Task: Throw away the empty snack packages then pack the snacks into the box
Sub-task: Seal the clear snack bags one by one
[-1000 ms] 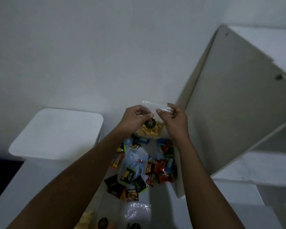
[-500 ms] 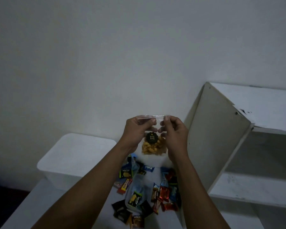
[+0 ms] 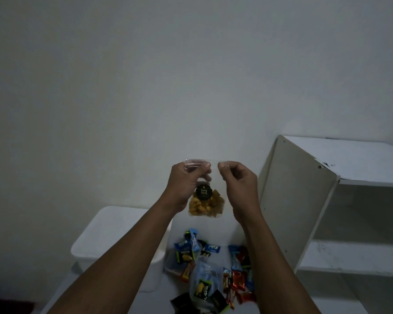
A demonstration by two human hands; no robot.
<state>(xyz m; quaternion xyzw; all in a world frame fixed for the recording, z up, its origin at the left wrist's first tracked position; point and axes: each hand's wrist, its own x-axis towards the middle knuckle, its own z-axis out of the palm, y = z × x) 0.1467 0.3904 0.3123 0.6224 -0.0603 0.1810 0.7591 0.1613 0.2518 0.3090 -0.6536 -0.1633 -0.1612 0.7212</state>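
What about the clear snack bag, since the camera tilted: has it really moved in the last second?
Yes, upward: the clear snack bag overlapped the snack pile before and now hangs well above it.

Both hands are holding a clear snack bag (image 3: 206, 201) up before a plain wall. The left hand (image 3: 184, 184) is pinching its top left corner; the right hand (image 3: 237, 184) is pinching the top right. Yellow snacks are sitting in the bag's bottom. Loose wrapped snacks (image 3: 213, 268) are lying below, beside a white lidded box (image 3: 114, 236) at left; a white shelf unit (image 3: 327, 200) is standing at right.
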